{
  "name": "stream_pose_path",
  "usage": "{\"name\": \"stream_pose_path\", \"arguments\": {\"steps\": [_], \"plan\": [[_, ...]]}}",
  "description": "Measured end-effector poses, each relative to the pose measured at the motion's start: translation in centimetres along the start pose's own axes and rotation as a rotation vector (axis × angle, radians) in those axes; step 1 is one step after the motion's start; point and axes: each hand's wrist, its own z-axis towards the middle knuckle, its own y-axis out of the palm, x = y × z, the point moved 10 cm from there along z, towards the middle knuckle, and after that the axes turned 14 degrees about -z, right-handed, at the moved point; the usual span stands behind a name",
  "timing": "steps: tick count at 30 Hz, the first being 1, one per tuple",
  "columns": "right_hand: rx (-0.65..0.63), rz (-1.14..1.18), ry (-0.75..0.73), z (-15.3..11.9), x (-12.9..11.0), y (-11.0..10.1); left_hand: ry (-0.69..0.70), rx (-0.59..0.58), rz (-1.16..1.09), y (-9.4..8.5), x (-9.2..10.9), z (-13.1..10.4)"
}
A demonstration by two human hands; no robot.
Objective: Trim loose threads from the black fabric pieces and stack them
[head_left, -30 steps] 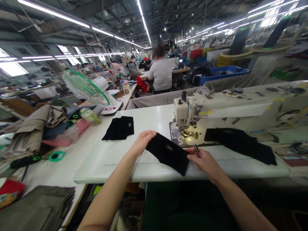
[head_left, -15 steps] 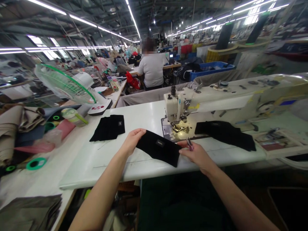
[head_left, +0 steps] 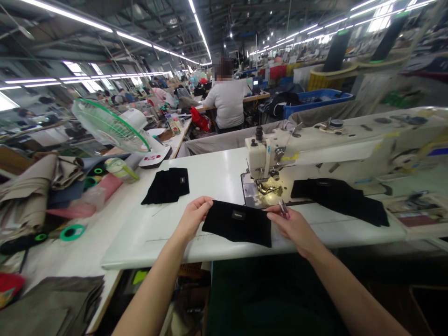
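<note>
A black fabric piece (head_left: 238, 228) with a small label is stretched between my two hands above the white table's front part. My left hand (head_left: 195, 215) pinches its upper left corner. With thumb and fingers my right hand (head_left: 289, 224) grips the upper right corner, and small thread snips (head_left: 283, 210) also sit in that hand. Behind the fabric stands the sewing machine (head_left: 259, 156), its needle area lit. More labelled black fabric (head_left: 167, 185) lies on the table at the left. Another black pile (head_left: 339, 196) rests right of the needle.
A green-rimmed fan (head_left: 112, 123) stands at the back left. Fabric rolls (head_left: 38, 186), a green spool (head_left: 72, 232) and folded grey cloth (head_left: 52, 303) lie on the left table. A person (head_left: 227, 100) sits beyond the machine, near a blue crate (head_left: 317, 100).
The camera view has shifted, moving the surroundings rightward in the picture. The held fabric has turned more level, with its left corner lower, and its label faces the camera more squarely.
</note>
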Motion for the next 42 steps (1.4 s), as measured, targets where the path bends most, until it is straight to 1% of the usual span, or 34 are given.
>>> {"name": "stream_pose_path", "arguments": {"steps": [5, 8, 16, 19, 25, 30, 34, 36, 39, 40, 42], "plan": [[-0.054, 0.046, 0.028, -0.2, 0.1, 0.9, 0.007, 0.02, -0.025, -0.6, 0.0, -2.0], [-0.073, 0.052, 0.024, -0.2, 0.1, 1.3, 0.003, 0.03, -0.032, -1.0, -0.1, -2.7], [-0.084, 0.009, 0.024, -0.3, -0.4, 1.6, -0.006, 0.088, -0.022, -2.6, -0.9, -2.7], [-0.079, -0.003, 0.031, -0.4, -0.3, 1.4, -0.022, 0.101, -0.014, -2.8, -1.1, -2.7], [-0.06, 0.017, 0.036, -0.4, -0.1, 1.2, -0.029, 0.097, -0.041, -2.8, -1.2, -2.5], [-0.017, 0.053, 0.059, -0.1, 0.6, 0.9, -0.066, 0.047, -0.04, -2.1, -1.7, -2.6], [-0.005, 0.052, 0.064, 0.1, 0.8, 0.9, -0.055, 0.013, 0.058, -1.4, -1.7, -3.0], [-0.02, 0.035, 0.066, 0.1, 0.8, 1.1, -0.039, 0.015, 0.093, -1.3, -1.6, -3.1], [-0.073, -0.011, 0.056, -0.1, 0.6, 1.6, -0.033, 0.005, 0.066, -1.3, -1.6, -3.2], [-0.093, -0.051, 0.035, -0.1, 0.4, 1.8, -0.027, 0.0, 0.06, -1.3, -1.6, -3.2], [-0.12, -0.176, -0.065, -0.1, -0.7, 2.1, -0.011, -0.023, 0.07, -1.1, -1.3, -3.3]]}}
